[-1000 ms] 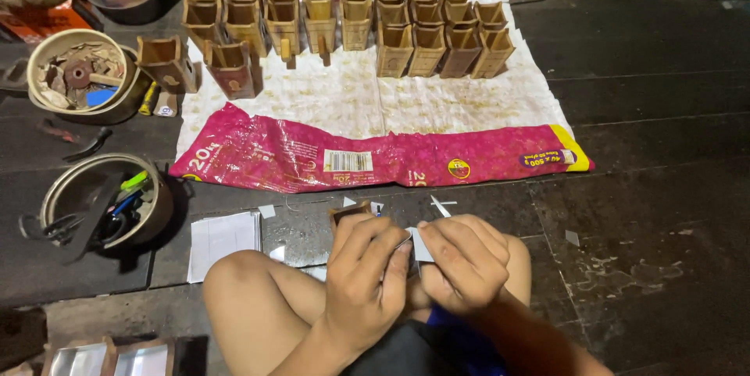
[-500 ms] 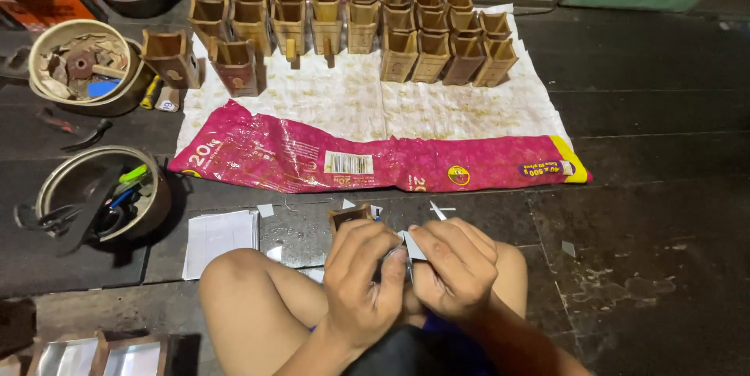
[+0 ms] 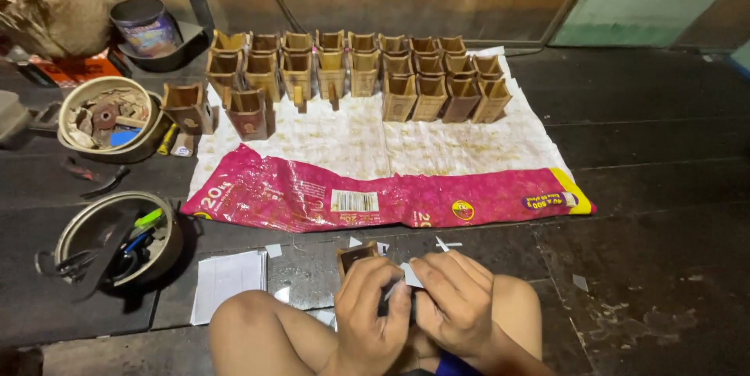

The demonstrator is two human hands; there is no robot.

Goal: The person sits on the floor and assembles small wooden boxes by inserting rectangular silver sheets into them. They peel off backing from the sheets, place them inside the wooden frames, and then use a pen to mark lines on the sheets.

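Note:
I sit on a dark wooden floor with my knees up. My left hand point(image 3: 373, 315) grips a small brown wooden box point(image 3: 352, 254), whose top corner shows above my fingers. My right hand point(image 3: 456, 302) pinches a small white paper piece point(image 3: 409, 275) against that box, between the two hands. Both hands touch each other over my lap. Most of the box is hidden by my fingers.
Several finished brown boxes point(image 3: 353, 72) stand in rows on a spread pink and white sack point(image 3: 375, 198). Left are a bowl of parts point(image 3: 106, 117), a pan of tools point(image 3: 116, 239) and a tin point(image 3: 146, 27). White paper sheet point(image 3: 228, 282) and scraps point(image 3: 445, 245) lie nearby.
The view has tilted up a little, so the sack and boxes sit lower in frame. My hands stay together on the box and paper with only slight finger shifts.

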